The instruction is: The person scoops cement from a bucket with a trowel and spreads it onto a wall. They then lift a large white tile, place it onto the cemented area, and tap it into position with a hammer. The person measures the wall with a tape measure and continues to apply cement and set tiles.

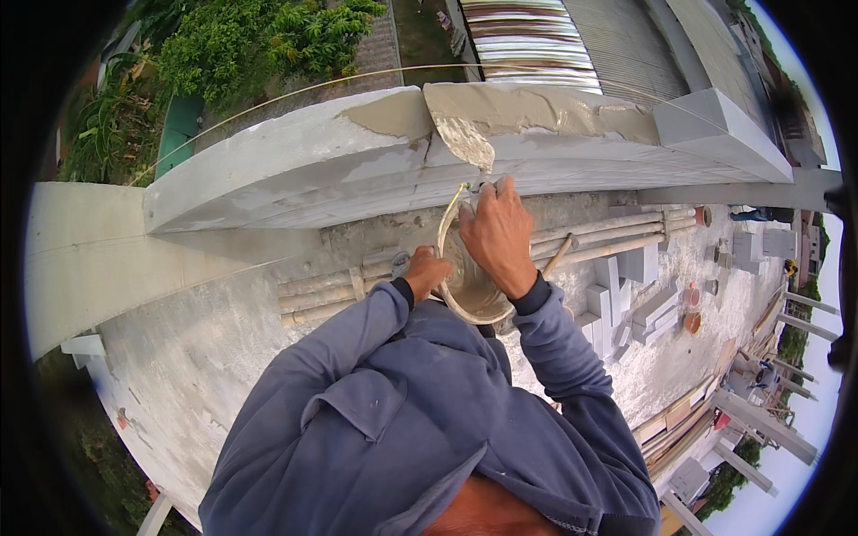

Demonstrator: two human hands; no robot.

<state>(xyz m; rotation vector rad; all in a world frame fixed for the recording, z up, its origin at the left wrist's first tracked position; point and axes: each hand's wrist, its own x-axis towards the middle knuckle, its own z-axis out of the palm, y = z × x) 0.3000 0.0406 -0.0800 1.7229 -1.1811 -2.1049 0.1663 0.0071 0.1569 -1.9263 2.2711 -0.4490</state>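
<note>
My left hand [426, 272] is closed on the left rim of a mortar-smeared bucket [483, 316], held close to my body. Wet grey mortar [466, 273] coats its inside. Over the bucket, my right hand [500, 234] wraps round the handle of a trowel, most of which the fingers hide. The trowel blade [465, 143] is caked with mortar and meets the top of a pale block wall [295, 183] in front of me. A layer of grey mortar [545, 109] lies along the wall's top, from the blade rightward to a raised block [715, 125].
A thin string [304, 87] runs above the wall's far side. Beyond it are trees [223, 45] and a corrugated roof [536, 40]. Long poles [617, 234] lie along the wall's foot. Stacked pale blocks [603, 299] and small buckets [692, 322] stand on the floor at right.
</note>
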